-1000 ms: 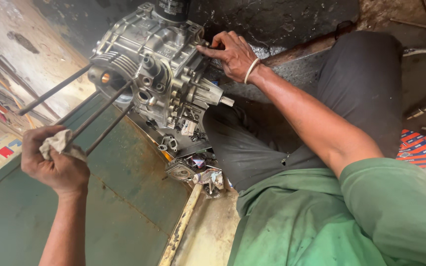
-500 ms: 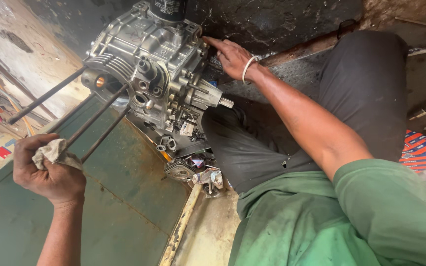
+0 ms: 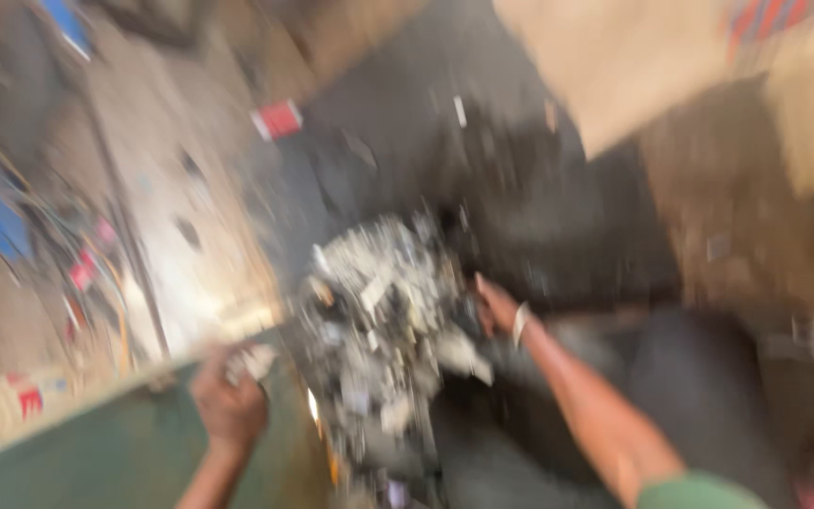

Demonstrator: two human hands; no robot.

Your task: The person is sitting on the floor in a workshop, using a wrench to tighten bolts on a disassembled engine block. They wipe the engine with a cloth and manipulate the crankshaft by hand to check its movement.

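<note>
— The view has swung up and gone blurred; the grey cast-metal engine block (image 3: pixel 379 320) now sits lower, mid-scene.

— And the hands?

— It stands between them: right hand (image 3: pixel 494 303) touching its right side, grip unclear; left hand (image 3: pixel 228 401) clenched on a pale rag (image 3: pixel 254 361), by the green metal panel (image 3: pixel 96 452).

Your view is badly blurred, so only colours read. The engine block (image 3: pixel 379 320) at centre shows silver-grey with dark patches. The cloth (image 3: pixel 252 363) in your left hand (image 3: pixel 228 405) is whitish. Lower left, the panel (image 3: pixel 96 452) is dull green (your sleeve (image 3: pixel 699 490) too). A small red object (image 3: pixel 278 120) sits upper left.
</note>
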